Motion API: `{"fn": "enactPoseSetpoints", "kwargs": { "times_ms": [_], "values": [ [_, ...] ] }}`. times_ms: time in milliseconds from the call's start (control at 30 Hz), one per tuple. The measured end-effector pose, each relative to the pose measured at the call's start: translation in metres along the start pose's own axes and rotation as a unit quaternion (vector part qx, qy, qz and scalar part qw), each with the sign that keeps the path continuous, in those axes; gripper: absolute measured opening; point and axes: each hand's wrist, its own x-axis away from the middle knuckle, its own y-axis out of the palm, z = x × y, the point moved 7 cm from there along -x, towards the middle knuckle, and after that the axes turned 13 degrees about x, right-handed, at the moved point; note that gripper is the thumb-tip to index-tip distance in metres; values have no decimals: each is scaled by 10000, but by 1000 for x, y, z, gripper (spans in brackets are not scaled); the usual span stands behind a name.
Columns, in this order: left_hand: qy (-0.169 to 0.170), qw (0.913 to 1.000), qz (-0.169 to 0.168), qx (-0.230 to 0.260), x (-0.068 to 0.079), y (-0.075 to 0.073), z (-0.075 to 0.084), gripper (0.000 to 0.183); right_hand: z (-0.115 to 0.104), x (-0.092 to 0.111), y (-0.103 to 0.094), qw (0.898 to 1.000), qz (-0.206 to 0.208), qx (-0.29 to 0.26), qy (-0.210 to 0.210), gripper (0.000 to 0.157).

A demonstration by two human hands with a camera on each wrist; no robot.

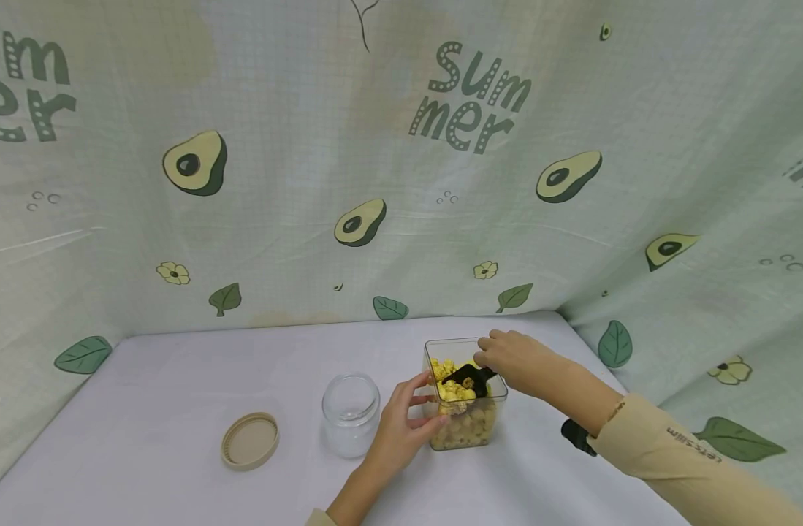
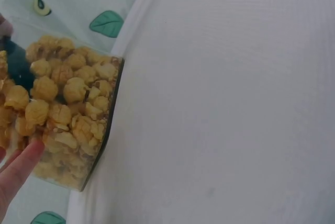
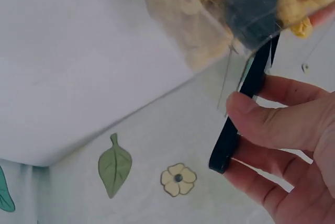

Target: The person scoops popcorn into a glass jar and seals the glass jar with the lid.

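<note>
A clear square container (image 1: 463,435) filled with popcorn (image 1: 455,393) stands at the right of the table. My left hand (image 1: 401,424) holds it at its left side, thumb toward the front and fingers spread up to the rim. In the left wrist view, a fingertip (image 2: 34,150) lies against the clear wall. Above the container's back right, my right hand (image 1: 516,359) grips a black scoop (image 1: 475,378), whose bowl sits down among the popcorn. Its slim handle (image 3: 226,143) is pinched between thumb and fingers in the right wrist view.
Left of the container stands a clear, round jar (image 1: 351,424), its top uncovered. A round beige lid (image 1: 250,441) lies farther left on the white tablecloth (image 1: 158,438). Printed fabric (image 1: 276,241) hangs behind the table and along its sides.
</note>
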Motion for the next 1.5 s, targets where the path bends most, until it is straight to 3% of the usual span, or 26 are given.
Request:
{"fn": "enactPoseSetpoints", "kwargs": {
  "times_ms": [233, 567, 1033, 1500],
  "values": [
    [-55, 10000, 5, 14, 1, 1, 4, 65, 2, 4, 2, 9987, 92, -470, 143, 28],
    [-60, 10000, 4, -35, 5, 2, 33, 62, 3, 8, 5, 9946, 17, -1026, 172, 27],
    [-189, 9996, -82, -188, 2, 2, 13, 64, 4, 6, 13, 9804, -250, -1933, 293, 23],
    [-70, 9998, -100, -184, -1, -3, -1, 66, 18, 17, 21, 9562, -289, -2870, 502, 24]
  ]
}}
